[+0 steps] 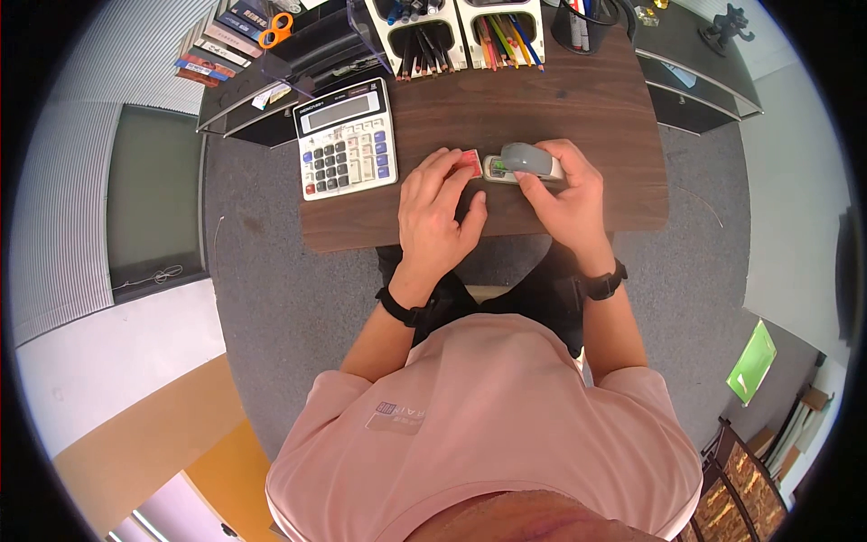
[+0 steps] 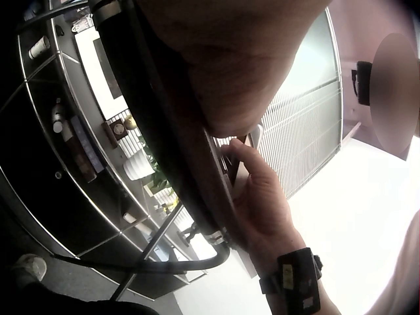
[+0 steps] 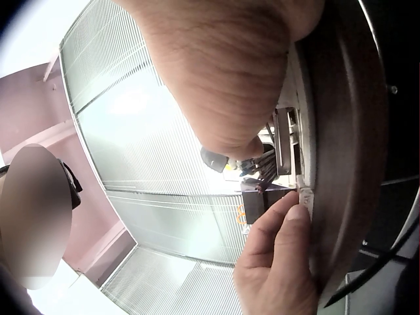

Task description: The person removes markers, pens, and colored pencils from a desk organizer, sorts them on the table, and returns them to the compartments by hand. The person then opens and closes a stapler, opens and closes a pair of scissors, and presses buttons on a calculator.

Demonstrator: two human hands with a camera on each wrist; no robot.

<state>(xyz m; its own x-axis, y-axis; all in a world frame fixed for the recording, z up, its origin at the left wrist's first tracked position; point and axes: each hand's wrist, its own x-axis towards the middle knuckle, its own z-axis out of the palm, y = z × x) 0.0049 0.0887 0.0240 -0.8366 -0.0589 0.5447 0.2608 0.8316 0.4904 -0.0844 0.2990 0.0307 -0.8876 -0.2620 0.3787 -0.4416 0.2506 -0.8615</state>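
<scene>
A stapler (image 1: 526, 160) with a rounded grey top and a pale base lies on the desk (image 1: 578, 108) in the head view. My right hand (image 1: 575, 185) grips its rear end, thumb along the near side and fingers over the far side. Just left of the stapler's front is a small red box (image 1: 470, 163). My left hand (image 1: 438, 208) lies over the desk with its fingertips on this box and its thumb apart from it. In the right wrist view the grey stapler top (image 3: 213, 161) shows beyond my right palm, and my left fingers (image 3: 266, 226) reach in from below.
A large calculator (image 1: 345, 140) lies left of my left hand. Behind stand a pencil holder (image 1: 461, 45) with pencils, a mesh pen cup (image 1: 582, 25) and a dark organizer (image 1: 316, 59) with orange scissors (image 1: 275, 32). The desk's near edge runs beneath my wrists.
</scene>
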